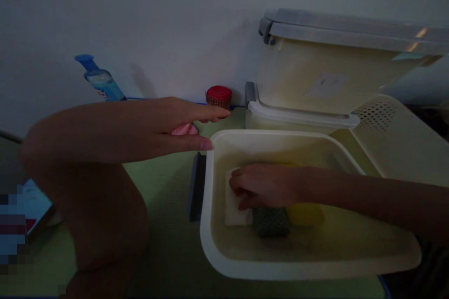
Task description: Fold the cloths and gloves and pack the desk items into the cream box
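Note:
My right hand (261,186) reaches into a cream plastic bin (217,243) and rests with curled fingers on a white sponge (234,208). Beside that sponge lie a dark green scouring pad (271,222) and a yellow sponge (305,214). My left hand (157,124) hovers above the table left of the bin, fingers stretched out towards the right. A pink cloth (184,129) shows just under those fingers; whether the hand touches it is unclear.
The bin's lid (396,135) lies open to the right. A second cream container with a grey lid (326,70) stands behind. A red-capped jar (219,96) and a blue-capped bottle (100,79) stand by the wall. The table has a green mat (164,182).

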Demonstrator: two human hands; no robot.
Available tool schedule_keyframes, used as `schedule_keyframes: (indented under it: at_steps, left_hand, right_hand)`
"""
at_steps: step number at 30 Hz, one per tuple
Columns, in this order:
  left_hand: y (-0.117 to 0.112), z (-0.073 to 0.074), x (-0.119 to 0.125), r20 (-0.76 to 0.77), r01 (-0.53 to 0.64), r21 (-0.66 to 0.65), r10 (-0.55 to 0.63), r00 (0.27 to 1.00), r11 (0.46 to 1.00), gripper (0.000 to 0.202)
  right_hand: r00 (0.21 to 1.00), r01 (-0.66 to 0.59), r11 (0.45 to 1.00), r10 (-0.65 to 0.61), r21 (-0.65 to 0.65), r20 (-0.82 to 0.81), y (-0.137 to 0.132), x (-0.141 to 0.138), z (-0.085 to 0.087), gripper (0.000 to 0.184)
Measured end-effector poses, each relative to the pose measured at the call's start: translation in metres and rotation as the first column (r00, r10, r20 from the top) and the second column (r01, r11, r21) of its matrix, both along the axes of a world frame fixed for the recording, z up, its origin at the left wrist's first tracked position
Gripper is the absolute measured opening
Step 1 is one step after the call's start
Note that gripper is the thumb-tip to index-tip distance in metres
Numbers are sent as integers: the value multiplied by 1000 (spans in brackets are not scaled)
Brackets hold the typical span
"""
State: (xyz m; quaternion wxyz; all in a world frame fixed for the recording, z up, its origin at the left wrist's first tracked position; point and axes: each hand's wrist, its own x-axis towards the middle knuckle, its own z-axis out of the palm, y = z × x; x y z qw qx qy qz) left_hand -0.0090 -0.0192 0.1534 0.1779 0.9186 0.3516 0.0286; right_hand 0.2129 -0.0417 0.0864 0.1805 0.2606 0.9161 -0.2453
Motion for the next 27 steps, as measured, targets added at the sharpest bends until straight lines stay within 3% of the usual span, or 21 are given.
schedule_keyframes:
  at_steps: [4, 6, 8, 11, 13, 14, 18, 21, 27]
  left_hand:
    - [0, 0, 2, 5, -6, -24, 6, 1000, 1000, 63]
    - [1, -1, 2, 3, -11, -14, 11, 1000, 1000, 61]
    - [1, -1, 3, -3, -16, -14, 16, 1000, 1000, 61]
    - [0, -1, 4, -22, -27, -25, 27, 999, 999, 63]
    - [-1, 0, 4, -34, -34, -25, 34, 999, 999, 59]
    - [-2, 1, 4, -34, -41, -22, 40, 999, 999, 58]
    - [-1, 1, 3, -12, -43, -17, 43, 999, 999, 60]
    - [-1, 2, 3, -18, -20, -25, 20, 1000, 999, 63]
    - [-3, 4, 7, -44, -23, 35, 24, 999, 999, 61]
  right_hand:
    - [998, 53, 995, -54, 82, 17, -9, -4, -7, 42]
    - [999, 49, 992, -48, 118, -13, -13, -4, -14, 46]
    - [998, 50, 991, -46, 124, -41, -14, -2, -23, 41]
    - [989, 59, 993, -44, 102, -139, -15, 3, -35, 16]
    - [981, 59, 993, -38, 104, -189, -15, 6, -38, 11]
    - [982, 63, 991, -41, 114, -183, -15, 6, -39, 13]
    - [995, 84, 987, -76, 137, -68, -11, 3, -31, 46]
    - [994, 93, 986, -84, 135, -68, -11, 4, -28, 44]
    - [994, 94, 943, -70, 321, -86, -17, 10, -34, 51]
